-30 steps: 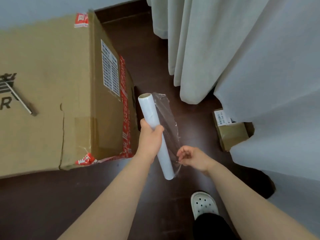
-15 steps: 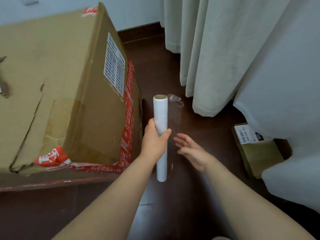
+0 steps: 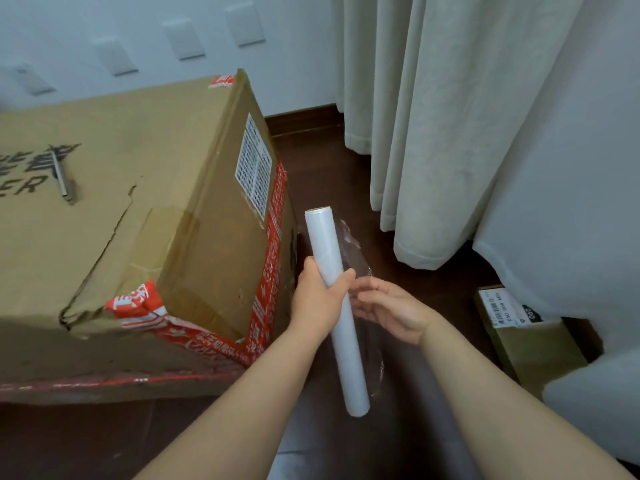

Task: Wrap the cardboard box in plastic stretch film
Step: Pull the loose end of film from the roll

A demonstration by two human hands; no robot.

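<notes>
1. Cardboard box [image 3: 138,220] stands on the dark floor [image 3: 329,161] at its far left, with its back towards the wall. Its near right corner is split and crushed, and red tape [image 3: 273,237] runs down the right-face edges and peels at that corner. A white label [image 3: 254,168] sits on the right face
2. A thin metal tool [image 3: 59,174] lies on the box top, well back from the torn corner
3. Stretch film roll [image 3: 325,244] is held nearly upright, slightly tilted, just beside the box's right face and apart from it, above the floor
4. Left hand [image 3: 320,299] is clenched round the roll's middle, thumb across the front
5. Right hand [image 3: 391,310] sits just right of the roll, fingers released and loosely extended toward the loose film flap [image 3: 355,247] trailing off the roll; contact with it cannot be confirmed
6. A strip of floor runs between the box's right face and the curtain [image 3: 415,133] hems; the roll and both hands are over it. A small carton [image 3: 533,351] lies at the floor's right edge, partly under white cloth [image 3: 571,168]
</notes>
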